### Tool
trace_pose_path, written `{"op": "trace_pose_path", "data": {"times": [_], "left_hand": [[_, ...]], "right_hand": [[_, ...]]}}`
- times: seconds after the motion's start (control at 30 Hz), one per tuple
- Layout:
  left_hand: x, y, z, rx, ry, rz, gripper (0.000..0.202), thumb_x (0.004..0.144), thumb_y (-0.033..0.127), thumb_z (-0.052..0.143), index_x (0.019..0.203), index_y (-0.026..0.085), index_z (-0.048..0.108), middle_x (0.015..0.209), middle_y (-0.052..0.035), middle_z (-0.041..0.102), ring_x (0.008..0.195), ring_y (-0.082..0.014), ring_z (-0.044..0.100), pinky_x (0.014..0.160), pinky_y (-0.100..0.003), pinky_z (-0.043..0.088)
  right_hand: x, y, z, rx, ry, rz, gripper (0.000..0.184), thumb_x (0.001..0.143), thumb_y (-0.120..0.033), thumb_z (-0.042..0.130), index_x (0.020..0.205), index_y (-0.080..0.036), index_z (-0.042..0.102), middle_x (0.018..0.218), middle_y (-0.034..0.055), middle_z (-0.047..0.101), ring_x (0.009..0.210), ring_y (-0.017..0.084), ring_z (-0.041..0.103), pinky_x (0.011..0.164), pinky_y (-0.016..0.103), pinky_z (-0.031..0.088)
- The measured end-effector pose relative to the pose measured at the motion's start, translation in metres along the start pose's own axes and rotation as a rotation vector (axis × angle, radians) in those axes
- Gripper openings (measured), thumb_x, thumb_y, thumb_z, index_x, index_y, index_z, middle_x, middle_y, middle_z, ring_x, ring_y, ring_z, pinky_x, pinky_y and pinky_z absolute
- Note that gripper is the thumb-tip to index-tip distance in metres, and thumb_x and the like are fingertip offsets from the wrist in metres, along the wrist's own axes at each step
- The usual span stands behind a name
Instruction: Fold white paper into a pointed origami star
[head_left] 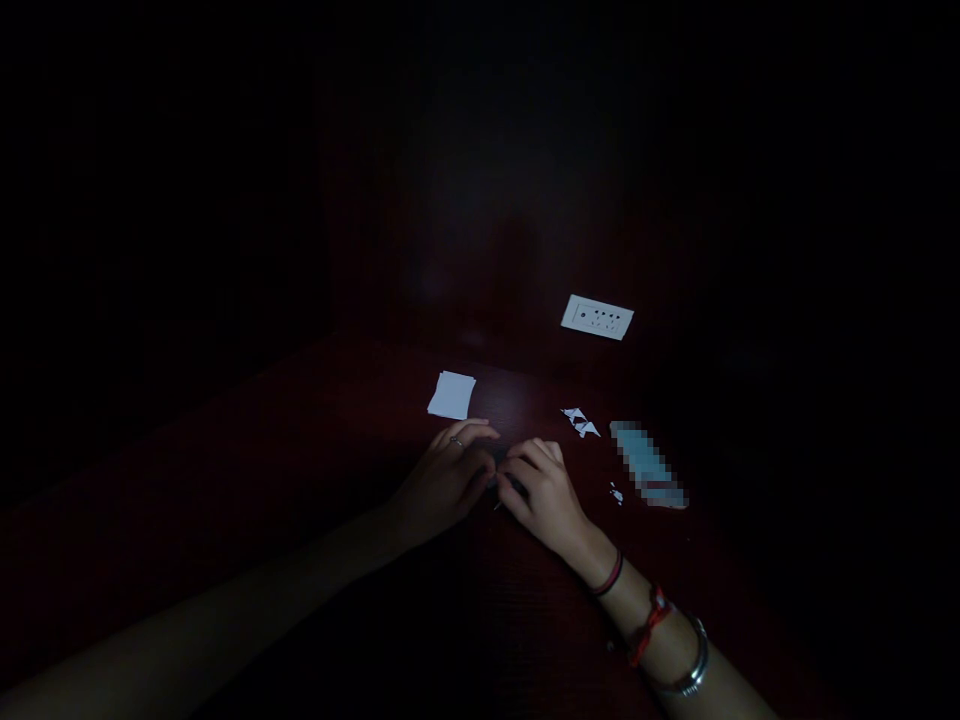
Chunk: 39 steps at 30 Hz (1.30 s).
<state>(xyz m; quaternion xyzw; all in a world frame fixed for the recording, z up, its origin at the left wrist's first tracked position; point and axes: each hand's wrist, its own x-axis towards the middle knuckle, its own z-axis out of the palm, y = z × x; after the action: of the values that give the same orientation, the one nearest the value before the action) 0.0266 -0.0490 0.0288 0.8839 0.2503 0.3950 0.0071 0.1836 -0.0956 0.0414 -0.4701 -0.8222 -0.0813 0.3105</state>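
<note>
The scene is very dark. My left hand, with a ring on one finger, and my right hand rest close together on a dark red table. Both have their fingers curled and pressed on a small dark thing between them, too dim to name. A small stack of white paper squares lies just beyond my left hand. A small folded white paper piece lies beyond my right hand, and a tiny white scrap sits to its right.
A blurred bluish rectangular item lies right of the hands. A white wall socket plate sits on the surface behind the table. My right wrist wears bracelets and red cords. All else is black.
</note>
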Motion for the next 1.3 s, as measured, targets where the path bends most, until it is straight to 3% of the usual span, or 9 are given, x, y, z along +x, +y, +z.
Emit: {"op": "trace_pose_path", "data": {"times": [0.23, 0.37, 0.5, 0.6, 1.07, 1.3], "left_hand": [[0.0, -0.004, -0.002, 0.015, -0.037, -0.046, 0.009, 0.075, 0.012, 0.045, 0.075, 0.018, 0.051, 0.109, -0.0028, 0.042, 0.107, -0.0203, 0.036, 0.087, -0.038, 0.032], [0.001, -0.006, -0.001, 0.013, -0.016, -0.125, 0.01, 0.076, 0.013, 0.044, 0.072, 0.018, 0.052, 0.106, -0.0029, 0.043, 0.103, -0.0201, 0.039, 0.084, -0.038, 0.034], [0.0, -0.002, 0.0, -0.008, -0.011, -0.117, 0.01, 0.074, 0.012, 0.045, 0.074, 0.019, 0.052, 0.106, -0.0026, 0.044, 0.103, -0.0199, 0.039, 0.084, -0.037, 0.034], [-0.001, 0.0, -0.001, 0.001, -0.014, -0.097, 0.01, 0.074, 0.011, 0.045, 0.074, 0.018, 0.051, 0.106, -0.0027, 0.044, 0.104, -0.0201, 0.038, 0.085, -0.037, 0.034], [-0.004, -0.004, 0.004, -0.026, -0.053, -0.074, 0.009, 0.077, 0.014, 0.042, 0.076, 0.019, 0.049, 0.104, -0.0036, 0.044, 0.101, -0.02, 0.039, 0.083, -0.037, 0.034], [-0.006, -0.007, 0.011, -0.035, -0.037, -0.093, 0.013, 0.078, 0.014, 0.042, 0.089, 0.019, 0.049, 0.104, -0.0041, 0.043, 0.097, -0.0188, 0.042, 0.084, -0.036, 0.036]], "right_hand": [[-0.008, 0.026, -0.009, 0.068, 0.089, 0.087, 0.008, 0.073, -0.015, 0.048, 0.067, -0.016, 0.053, 0.076, 0.0021, 0.049, 0.078, 0.015, 0.045, 0.074, 0.031, 0.032], [-0.011, 0.043, -0.017, 0.128, 0.139, 0.163, 0.008, 0.076, -0.017, 0.047, 0.073, -0.017, 0.054, 0.079, 0.003, 0.05, 0.078, 0.015, 0.047, 0.073, 0.03, 0.034], [-0.008, 0.032, -0.01, 0.143, 0.026, 0.046, 0.015, 0.076, -0.023, 0.05, 0.089, -0.02, 0.057, 0.088, 0.0043, 0.052, 0.085, 0.017, 0.047, 0.076, 0.031, 0.035], [-0.005, 0.021, -0.001, 0.119, -0.019, 0.004, 0.013, 0.079, -0.021, 0.046, 0.082, -0.019, 0.059, 0.084, 0.0037, 0.054, 0.082, 0.016, 0.047, 0.076, 0.031, 0.034], [-0.008, 0.022, 0.003, 0.232, -0.007, 0.107, 0.018, 0.082, -0.022, 0.041, 0.082, -0.018, 0.059, 0.077, 0.0036, 0.057, 0.074, 0.015, 0.05, 0.071, 0.029, 0.038], [-0.007, 0.022, 0.006, 0.261, 0.022, 0.163, 0.019, 0.082, -0.023, 0.041, 0.085, -0.018, 0.059, 0.078, 0.004, 0.057, 0.073, 0.014, 0.051, 0.069, 0.028, 0.039]]}}
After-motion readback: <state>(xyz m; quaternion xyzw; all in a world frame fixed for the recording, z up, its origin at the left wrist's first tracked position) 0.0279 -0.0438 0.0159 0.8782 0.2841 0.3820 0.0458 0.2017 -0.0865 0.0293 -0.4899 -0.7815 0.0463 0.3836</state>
